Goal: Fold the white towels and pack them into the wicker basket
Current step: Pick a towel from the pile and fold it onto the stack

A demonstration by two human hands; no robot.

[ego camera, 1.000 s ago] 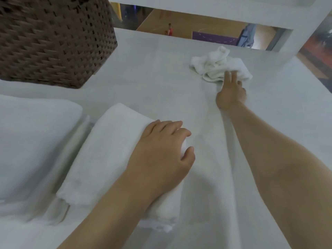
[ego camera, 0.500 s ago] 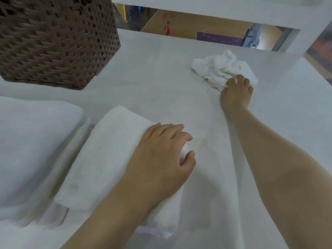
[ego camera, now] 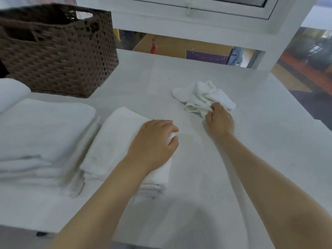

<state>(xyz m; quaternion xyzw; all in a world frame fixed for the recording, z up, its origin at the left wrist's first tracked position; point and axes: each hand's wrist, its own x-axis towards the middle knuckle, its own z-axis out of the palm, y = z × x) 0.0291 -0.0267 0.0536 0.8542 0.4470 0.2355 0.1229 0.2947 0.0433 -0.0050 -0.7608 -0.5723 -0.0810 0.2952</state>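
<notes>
A crumpled white towel [ego camera: 201,95] lies on the white table [ego camera: 251,159] at mid right. My right hand [ego camera: 220,120] pinches its near edge, fingers closed on the cloth. My left hand [ego camera: 154,141] rests palm down on the right end of a folded white towel [ego camera: 111,141], with the fingers curled over its edge. A stack of folded white towels [ego camera: 41,133] sits to the left of it. The dark brown wicker basket [ego camera: 59,56] stands at the back left, and its inside is too dark to see.
A white window frame and sill [ego camera: 197,20] run along the back of the table. The table's right edge falls away at the right of the view. Another white cloth bundle [ego camera: 10,92] shows at the far left below the basket.
My right hand has closed on the crumpled towel and drawn it a little toward me. The view has tilted up, showing more of the basket. My left hand stays on the folded towel.
</notes>
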